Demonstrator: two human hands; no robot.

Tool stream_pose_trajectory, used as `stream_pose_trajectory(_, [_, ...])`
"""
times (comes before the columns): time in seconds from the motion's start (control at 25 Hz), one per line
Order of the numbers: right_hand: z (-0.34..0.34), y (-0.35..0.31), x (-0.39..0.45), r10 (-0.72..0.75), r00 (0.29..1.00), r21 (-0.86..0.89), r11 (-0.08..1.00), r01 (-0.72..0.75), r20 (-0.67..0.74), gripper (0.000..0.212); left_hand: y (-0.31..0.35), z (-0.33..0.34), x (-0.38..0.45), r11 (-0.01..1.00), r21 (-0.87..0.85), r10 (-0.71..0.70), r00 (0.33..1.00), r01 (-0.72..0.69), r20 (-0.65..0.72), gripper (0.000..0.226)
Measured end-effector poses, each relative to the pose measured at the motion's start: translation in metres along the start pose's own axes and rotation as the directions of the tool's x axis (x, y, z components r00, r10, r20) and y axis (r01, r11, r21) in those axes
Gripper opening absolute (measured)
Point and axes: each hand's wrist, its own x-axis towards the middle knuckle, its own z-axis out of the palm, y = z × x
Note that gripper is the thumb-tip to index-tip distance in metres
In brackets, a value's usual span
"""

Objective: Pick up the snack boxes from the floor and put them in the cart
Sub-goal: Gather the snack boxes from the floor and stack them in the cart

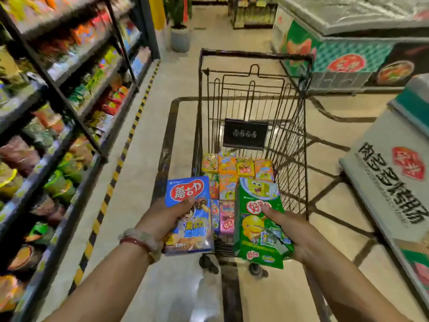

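A black wire cart point(253, 56) stands in the aisle ahead of me. Several small snack boxes point(234, 168) in orange, yellow and pink lie flat on its floor. My left hand point(167, 219) grips a blue snack box point(189, 217) by its left edge, thumb on the front, held over the cart's near left corner. My right hand point(290, 231) grips a green snack box point(260, 219) with a yellow cartoon figure, thumb on its face, over the cart's near right side. Both boxes are tilted upright toward me.
Shelves of snack bags point(58, 112) run along the left, edged by yellow-black floor tape point(120, 163). Chest freezers point(348, 47) stand at the back right and another freezer point(390, 182) close on the right. A potted plant point(180, 36) stands far down the aisle.
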Motion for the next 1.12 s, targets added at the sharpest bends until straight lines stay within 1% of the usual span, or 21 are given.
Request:
stream_pose_trajectory(0.12, [-0.021, -0.014, 0.025, 0.017, 0.998, 0.048, 0.999, -0.014, -0.063, 0.028, 0.008, 0.028, 0.04, 0.997, 0.057, -0.054, 0.997, 0.051, 0.055, 0.032])
stream_pose_trajectory(0.2, [-0.037, -0.024, 0.052, 0.043, 0.995, 0.063, 0.997, -0.037, -0.085, 0.03, 0.01, 0.05, 0.074, 0.991, 0.102, -0.09, 0.994, 0.083, 0.065, 0.039])
stream_pose_trajectory(0.32, [-0.062, -0.037, 0.102, 0.067, 0.992, 0.038, 0.997, -0.063, -0.107, 0.029, 0.006, 0.08, 0.124, 0.987, 0.143, -0.085, 0.993, 0.073, 0.077, 0.053])
stream_pose_trajectory(0.4, [-0.077, -0.043, 0.141, 0.07, 0.988, 0.017, 0.998, -0.069, -0.137, 0.024, -0.006, 0.102, 0.165, 0.983, 0.15, -0.109, 0.993, 0.102, 0.043, 0.06])
stream_pose_trajectory(0.48, [-0.088, -0.041, 0.179, 0.056, 0.979, -0.007, 0.998, -0.058, -0.196, 0.021, -0.024, 0.118, 0.204, 0.978, 0.162, -0.131, 0.991, 0.133, -0.024, 0.057])
stream_pose_trajectory(0.6, [-0.098, -0.022, 0.245, 0.006, 0.941, -0.087, 0.995, -0.037, -0.337, 0.02, -0.061, 0.14, 0.263, 0.964, 0.191, -0.167, 0.981, 0.182, -0.096, 0.067])
stream_pose_trajectory(0.64, [-0.099, -0.013, 0.266, -0.011, 0.924, -0.131, 0.99, -0.042, -0.382, 0.018, -0.074, 0.146, 0.28, 0.956, 0.219, -0.166, 0.977, 0.193, -0.134, 0.067])
stream_pose_trajectory(0.68, [-0.1, -0.004, 0.286, -0.03, 0.91, -0.192, 0.98, -0.055, -0.412, 0.018, -0.085, 0.152, 0.296, 0.947, 0.254, -0.159, 0.973, 0.198, -0.168, 0.059])
stream_pose_trajectory(0.76, [-0.103, 0.009, 0.319, -0.089, 0.888, -0.326, 0.943, -0.071, -0.451, 0.017, -0.108, 0.162, 0.328, 0.927, 0.337, -0.103, 0.977, 0.163, -0.189, 0.026])
stream_pose_trajectory(0.8, [-0.106, 0.015, 0.334, -0.126, 0.873, -0.382, 0.921, -0.073, -0.471, 0.018, -0.117, 0.169, 0.343, 0.916, 0.379, -0.069, 0.981, 0.135, -0.183, 0.016])
stream_pose_trajectory(0.84, [-0.108, 0.019, 0.345, -0.155, 0.853, -0.432, 0.897, -0.09, -0.498, 0.022, -0.127, 0.173, 0.355, 0.907, 0.405, -0.049, 0.982, 0.12, -0.181, 0.018])
stream_pose_trajectory(0.96, [-0.116, 0.029, 0.369, -0.176, 0.778, -0.525, 0.822, -0.221, -0.603, 0.04, -0.15, 0.184, 0.382, 0.881, 0.455, -0.031, 0.976, 0.13, -0.217, 0.026])
stream_pose_trajectory(1.0, [-0.118, 0.031, 0.372, -0.17, 0.765, -0.539, 0.801, -0.26, -0.622, 0.045, -0.158, 0.186, 0.387, 0.873, 0.474, 0.001, 0.973, 0.111, -0.23, 0.037])
stream_pose_trajectory(1.08, [-0.117, 0.035, 0.376, -0.165, 0.757, -0.568, 0.763, -0.308, -0.632, 0.05, -0.165, 0.192, 0.391, 0.864, 0.503, 0.088, 0.977, 0.021, -0.193, 0.069])
stream_pose_trajectory(1.12, [-0.116, 0.036, 0.377, -0.168, 0.755, -0.583, 0.746, -0.323, -0.634, 0.049, -0.168, 0.195, 0.39, 0.849, 0.528, 0.124, 0.978, -0.018, -0.167, 0.081])
